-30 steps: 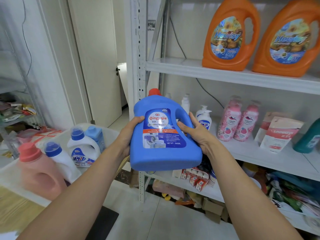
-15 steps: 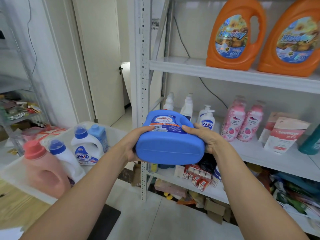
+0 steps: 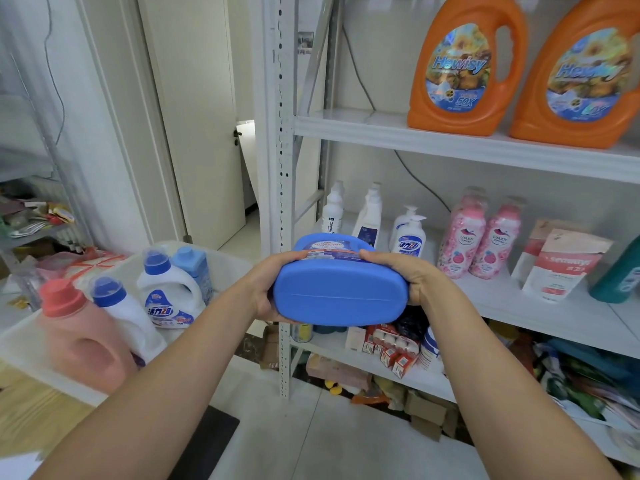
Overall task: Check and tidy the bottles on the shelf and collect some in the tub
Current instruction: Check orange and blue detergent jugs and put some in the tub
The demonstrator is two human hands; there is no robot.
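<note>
Blue moulded plastic fills the middle of the head view: the blue detergent bottle (image 3: pixel 341 292) is held in the air, tipped over so that its flat oval base faces the camera and its label lies foreshortened on the upper face. The cap is hidden behind the body. The bottle is seen in front of the shelf (image 3: pixel 491 296), touching neither it nor the white tub (image 3: pixel 230 271), which stands to the left on a wooden bench (image 3: pixel 41 420) with a pink bottle (image 3: pixel 79 341) and some white bottles with blue caps (image 3: pixel 124 310) already inside. From its size and thick walls the bottle is judged stiff and, if full, heavy, with liquid that would shift as it is turned. The smooth sides are likely to be slippery, and breakage is thought less of a risk than a leak at the cap. A firm hold is best taken at the two narrow ends near the base, as is done now, or through the moulded handle once the bottle is set upright. The left grip (image 3: pixel 266 289) is wrapped round the left end, thumb over the top edge and palm against the side. The right grip (image 3: pixel 412 278) is curled round the right end in the same way. Both are spread only as far as the depth of the body demands, and the weight is shared between them. Two orange bottles (image 3: pixel 464 71) stand untouched on the board above.
</note>
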